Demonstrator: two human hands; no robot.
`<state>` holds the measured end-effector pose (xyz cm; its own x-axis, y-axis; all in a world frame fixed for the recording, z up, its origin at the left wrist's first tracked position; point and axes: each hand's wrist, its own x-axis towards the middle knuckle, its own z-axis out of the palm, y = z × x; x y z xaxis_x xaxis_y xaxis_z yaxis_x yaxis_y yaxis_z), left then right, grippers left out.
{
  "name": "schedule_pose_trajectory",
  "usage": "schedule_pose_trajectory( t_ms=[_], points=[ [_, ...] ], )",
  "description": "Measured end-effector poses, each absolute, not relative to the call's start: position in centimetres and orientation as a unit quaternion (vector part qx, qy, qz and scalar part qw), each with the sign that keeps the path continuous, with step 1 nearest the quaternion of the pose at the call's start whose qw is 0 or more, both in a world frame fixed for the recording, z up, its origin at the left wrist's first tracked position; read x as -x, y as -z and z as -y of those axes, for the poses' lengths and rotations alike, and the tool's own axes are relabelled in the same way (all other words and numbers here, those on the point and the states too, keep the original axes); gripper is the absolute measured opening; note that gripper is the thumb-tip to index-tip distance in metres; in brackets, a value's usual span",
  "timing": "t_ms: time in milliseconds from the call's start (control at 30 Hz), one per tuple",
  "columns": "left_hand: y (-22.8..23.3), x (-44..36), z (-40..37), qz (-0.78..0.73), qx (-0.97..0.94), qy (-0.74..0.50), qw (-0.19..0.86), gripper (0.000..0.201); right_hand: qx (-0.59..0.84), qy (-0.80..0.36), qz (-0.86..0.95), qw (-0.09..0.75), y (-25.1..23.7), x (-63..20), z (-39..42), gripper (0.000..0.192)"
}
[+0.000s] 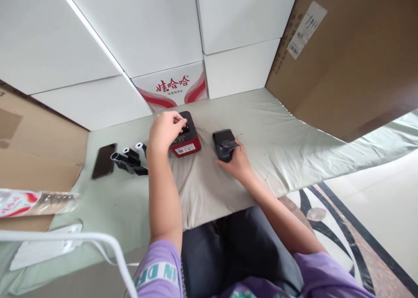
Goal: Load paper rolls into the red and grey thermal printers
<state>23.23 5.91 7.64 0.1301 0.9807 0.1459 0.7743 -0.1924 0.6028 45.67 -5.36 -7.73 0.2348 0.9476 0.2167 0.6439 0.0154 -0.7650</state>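
My left hand [167, 131] is over a red box with a black top [191, 137], its fingers pinched together at the box's upper face. Whether a small thing lies between those fingers is hidden. A white printed label is stuck on the box's front side. To the right, my right hand [237, 162] grips a small black device that looks like a portable label printer [222, 137], which rests on the cloth. From its front a dark strip [230, 145] sticks out near my fingers. Several black rolls with white cores [132, 156] lie left of my left forearm.
A black phone [104, 160] lies left of the rolls on the green cloth [261, 128]. White cartons [241, 69] are stacked behind. A brown carton [346, 62] stands at the right, another [39, 145] at the left, near a plastic bottle [35, 203]. A white tube [81, 236] crosses the lower left.
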Motion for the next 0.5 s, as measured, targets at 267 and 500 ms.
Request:
schedule_pose_trajectory(
  t_ms=[267, 500],
  points=[
    [-5.8, -18.1, -8.1, -0.657, -0.684, -0.287, 0.135, 0.018, 0.682, -0.12, 0.566, 0.447, 6.4, -44.8, 0.3, 0.07],
    [-5.2, -18.2, -8.7, -0.593, -0.698, -0.297, 0.27, 0.046, 0.709, -0.125, 0.53, 0.448, 7.1, -43.8, -7.5, 0.093]
  ],
)
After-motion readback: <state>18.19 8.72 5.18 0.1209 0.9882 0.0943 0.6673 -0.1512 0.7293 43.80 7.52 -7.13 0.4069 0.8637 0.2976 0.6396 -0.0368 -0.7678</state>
